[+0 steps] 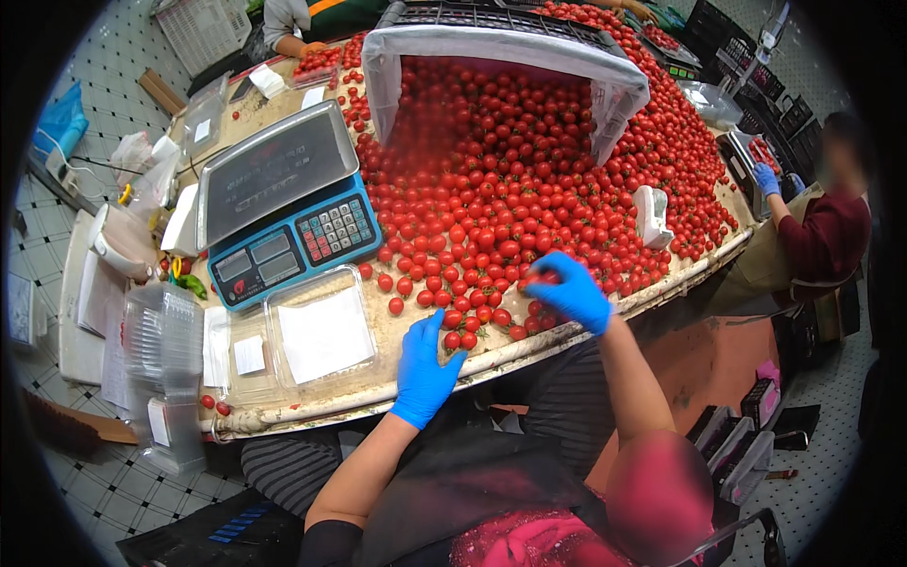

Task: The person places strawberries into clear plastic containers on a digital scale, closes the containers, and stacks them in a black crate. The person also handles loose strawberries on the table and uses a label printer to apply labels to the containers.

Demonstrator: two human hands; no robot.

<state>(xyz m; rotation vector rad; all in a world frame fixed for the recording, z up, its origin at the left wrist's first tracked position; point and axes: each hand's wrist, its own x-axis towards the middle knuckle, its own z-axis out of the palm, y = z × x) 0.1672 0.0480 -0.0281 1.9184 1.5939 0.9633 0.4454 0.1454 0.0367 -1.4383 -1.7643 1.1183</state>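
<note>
Loose red cherry tomatoes [489,220] are heaped over the worktable [397,358], thinning out towards its front edge. My left hand [424,372], in a blue glove, rests over that edge with its thumb apart from the fingers and nothing held. Close to its fingertips lie several tomatoes [460,333]. My right hand [572,292], also gloved in blue, is above the near side of the heap. Its thumb and fingers pinch a cherry tomato [528,278], partly hidden and slightly blurred. Left of my left hand sits a clear plastic clamshell tray [271,326] with white paper in it.
A blue scale [294,244] with a metal pan stands left of the heap. A lined crate [506,39] lies tipped over the tomatoes. Stacked clear containers [164,347] are at the left edge. A white dispenser [652,216] sits among tomatoes. A co-worker [815,220] stands right.
</note>
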